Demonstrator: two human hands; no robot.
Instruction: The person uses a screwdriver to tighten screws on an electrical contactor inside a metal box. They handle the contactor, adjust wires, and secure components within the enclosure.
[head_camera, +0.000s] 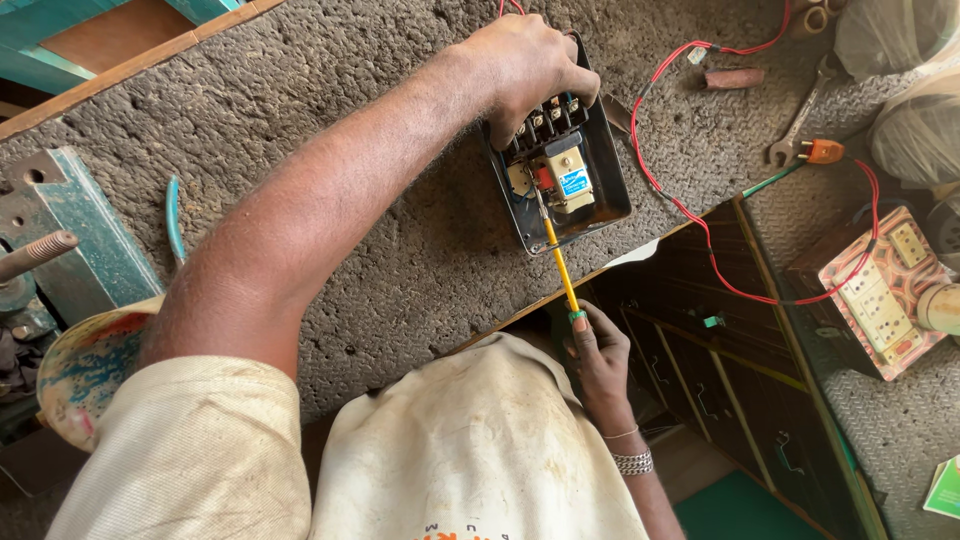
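A dark metal switch box (608, 190) lies open on the rough grey bench top (400, 240), showing a beige and red component and a row of black terminals inside. My left hand (525, 65) presses down on the box's upper end, fingers over the terminals. My right hand (598, 350) grips the handle of a yellow screwdriver (558, 262), whose tip reaches into the box beside the beige part. A red wire (690, 210) runs from the box area off to the right.
A socket board (880, 290) sits at the right with an orange plug (822, 152) and a spanner (800, 120) above it. A teal vise (60, 230) stands at the left, a teal-handled tool (175, 220) beside it. Dark wooden drawers (700, 370) lie below the bench edge.
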